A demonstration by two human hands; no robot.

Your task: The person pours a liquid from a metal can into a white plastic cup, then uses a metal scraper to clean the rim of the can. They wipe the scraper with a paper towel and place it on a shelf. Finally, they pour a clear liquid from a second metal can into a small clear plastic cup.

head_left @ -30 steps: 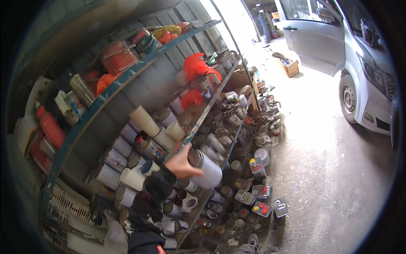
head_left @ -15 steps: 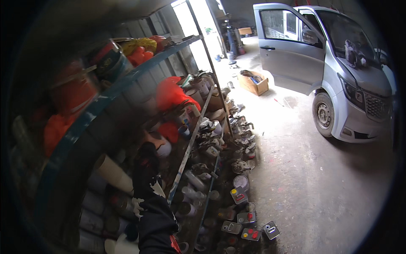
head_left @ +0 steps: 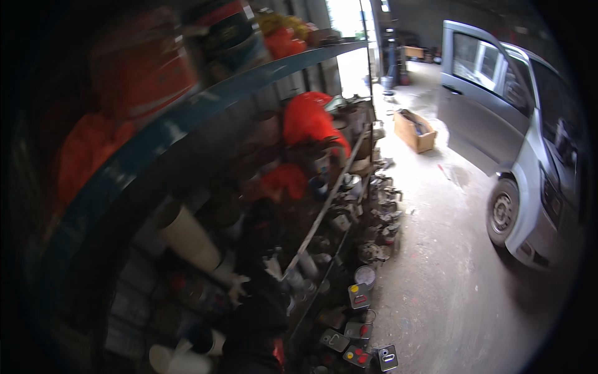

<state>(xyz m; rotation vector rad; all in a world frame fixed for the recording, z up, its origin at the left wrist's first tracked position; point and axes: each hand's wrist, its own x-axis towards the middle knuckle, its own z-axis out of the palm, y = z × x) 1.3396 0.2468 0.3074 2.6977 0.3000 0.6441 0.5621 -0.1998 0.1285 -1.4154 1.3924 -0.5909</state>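
Observation:
My left arm (head_left: 258,311), in a black sleeve with pale patches, reaches from the lower edge into the dark shelf. My left hand is lost in shadow and blur at the sleeve's far end, so what it touches, if anything, does not show. Near that end lies a red bag (head_left: 283,181) among cans. A larger red plastic bag (head_left: 305,121) rests farther along the same shelf. To the left of the sleeve leans a long off-white cylinder (head_left: 187,237). My right hand is out of view.
A blue shelf beam (head_left: 218,100) crosses above my arm, bearing tubs and bags. Rectangular metal cans (head_left: 358,356) with coloured caps stand on the floor by the shelf. Farther off are a wooden box (head_left: 416,132) and a silver van (head_left: 492,112) with its door open.
The view has swung left, and shelf and van appear farther right. My left hand, seen half a second ago against a pale round container on the shelf, can no longer be made out.

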